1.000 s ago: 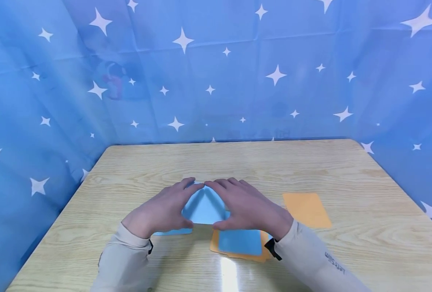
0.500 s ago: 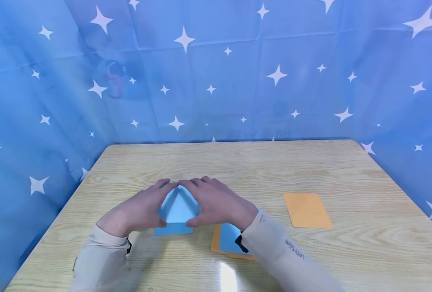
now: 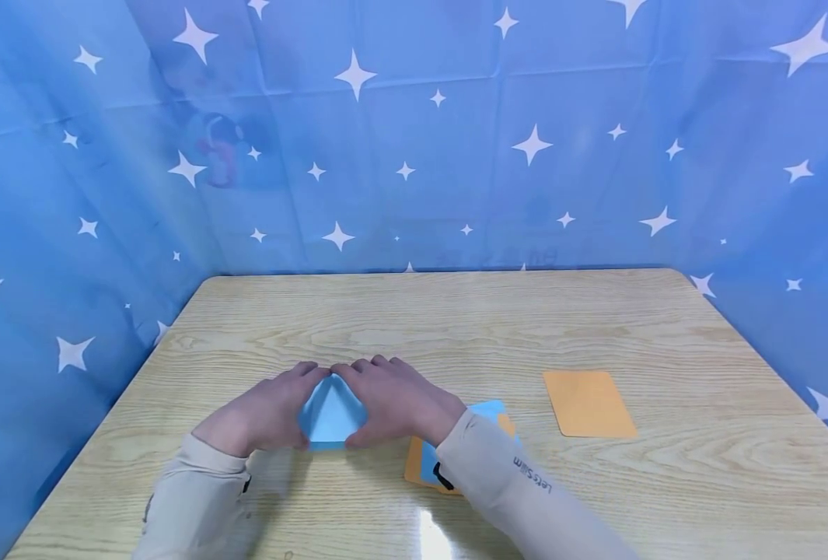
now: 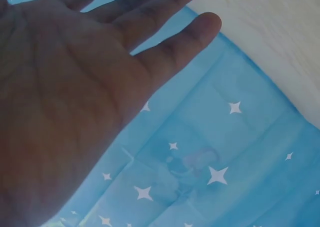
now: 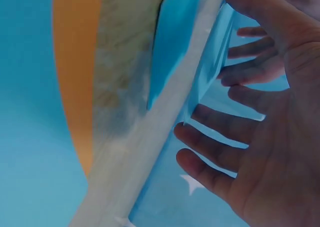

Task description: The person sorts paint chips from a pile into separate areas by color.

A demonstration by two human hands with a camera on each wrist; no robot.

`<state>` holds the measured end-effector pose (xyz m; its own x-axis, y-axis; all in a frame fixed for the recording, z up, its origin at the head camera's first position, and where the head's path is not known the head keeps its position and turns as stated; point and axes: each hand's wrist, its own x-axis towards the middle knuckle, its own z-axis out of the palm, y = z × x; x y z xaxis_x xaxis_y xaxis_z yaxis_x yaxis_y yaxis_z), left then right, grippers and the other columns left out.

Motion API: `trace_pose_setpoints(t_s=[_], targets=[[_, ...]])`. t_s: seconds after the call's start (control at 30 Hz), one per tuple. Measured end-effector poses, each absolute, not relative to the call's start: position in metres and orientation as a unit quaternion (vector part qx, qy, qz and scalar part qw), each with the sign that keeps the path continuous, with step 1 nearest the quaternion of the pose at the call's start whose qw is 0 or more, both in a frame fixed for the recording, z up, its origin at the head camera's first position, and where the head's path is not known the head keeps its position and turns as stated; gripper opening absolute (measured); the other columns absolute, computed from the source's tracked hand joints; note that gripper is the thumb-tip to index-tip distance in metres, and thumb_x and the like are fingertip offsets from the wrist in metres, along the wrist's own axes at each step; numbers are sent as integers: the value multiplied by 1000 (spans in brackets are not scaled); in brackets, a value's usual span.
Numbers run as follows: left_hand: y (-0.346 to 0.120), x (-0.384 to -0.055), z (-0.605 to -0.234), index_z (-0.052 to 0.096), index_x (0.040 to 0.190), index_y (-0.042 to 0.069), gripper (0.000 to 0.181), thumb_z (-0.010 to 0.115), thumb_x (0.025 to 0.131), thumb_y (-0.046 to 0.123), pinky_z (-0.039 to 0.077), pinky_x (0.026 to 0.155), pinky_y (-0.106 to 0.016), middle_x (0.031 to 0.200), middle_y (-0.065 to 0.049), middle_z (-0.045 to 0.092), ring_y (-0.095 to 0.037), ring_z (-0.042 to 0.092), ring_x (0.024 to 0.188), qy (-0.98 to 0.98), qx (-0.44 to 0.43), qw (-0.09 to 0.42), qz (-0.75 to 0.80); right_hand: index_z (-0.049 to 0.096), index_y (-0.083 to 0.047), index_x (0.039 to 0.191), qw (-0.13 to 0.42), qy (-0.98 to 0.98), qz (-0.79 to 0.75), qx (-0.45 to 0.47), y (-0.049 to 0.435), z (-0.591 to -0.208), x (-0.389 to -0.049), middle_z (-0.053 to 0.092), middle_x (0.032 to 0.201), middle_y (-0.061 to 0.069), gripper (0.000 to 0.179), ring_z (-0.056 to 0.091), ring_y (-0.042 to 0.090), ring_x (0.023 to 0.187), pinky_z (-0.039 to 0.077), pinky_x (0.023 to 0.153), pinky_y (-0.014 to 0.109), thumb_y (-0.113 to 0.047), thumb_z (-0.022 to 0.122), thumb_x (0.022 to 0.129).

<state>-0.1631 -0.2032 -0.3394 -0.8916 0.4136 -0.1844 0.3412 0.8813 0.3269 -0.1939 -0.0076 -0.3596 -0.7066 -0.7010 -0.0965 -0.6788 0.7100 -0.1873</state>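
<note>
Both hands hold a light-blue square card (image 3: 333, 424) at its sides, low over the left part of the table. My left hand (image 3: 267, 412) pinches its left side, and my right hand (image 3: 394, 403) grips the right side with thumb and fingertips. The index fingers meet at the far edge. In the right wrist view the held card (image 5: 209, 67) appears nearly edge-on at the fingertips, with another blue card (image 5: 174, 42) lying on the table beyond it. From the head that lower card is mostly covered by the held one.
Right of the hands, under the right forearm, lies a loose pile of orange cards (image 3: 414, 463) and blue cards (image 3: 489, 407). Farther right a single orange card (image 3: 588, 404) lies flat. A starry blue curtain (image 3: 414, 140) hangs behind the wooden table (image 3: 414, 319).
Both hands have carried the blue card left, then lowered it over the blue card on the table. The right forearm now overlaps the pile; the lone orange card has stayed put.
</note>
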Motion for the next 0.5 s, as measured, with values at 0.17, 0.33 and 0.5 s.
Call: trace_pose_setpoints(t_s=[0.17, 0.33, 0.5], targets=[[-202, -164, -346, 52, 141, 3, 93, 95, 59, 0, 52, 89, -58, 138, -19, 54, -35, 58, 110, 963, 190, 135, 132, 42, -20, 154, 89, 925, -43, -367, -12, -364, -194, 60, 135, -1, 93, 57, 20, 112, 49, 99, 38, -58, 81, 79], [-201, -165, -352, 50, 144, 1, 95, 96, 60, 2, 52, 91, -58, 140, -21, 53, -37, 57, 115, 966, 179, 146, 120, 43, -20, 153, 99, 928, -21, -359, -17, -367, -193, 60, 134, -1, 94, 57, 21, 114, 49, 100, 39, -60, 82, 77], [-199, -166, -354, 50, 143, 1, 96, 97, 59, 3, 52, 92, -59, 141, -22, 53, -38, 57, 115, 968, 173, 147, 111, 44, -21, 151, 102, 929, -11, -356, -20, -368, -193, 60, 135, -2, 92, 57, 22, 116, 49, 101, 40, -60, 82, 77]])
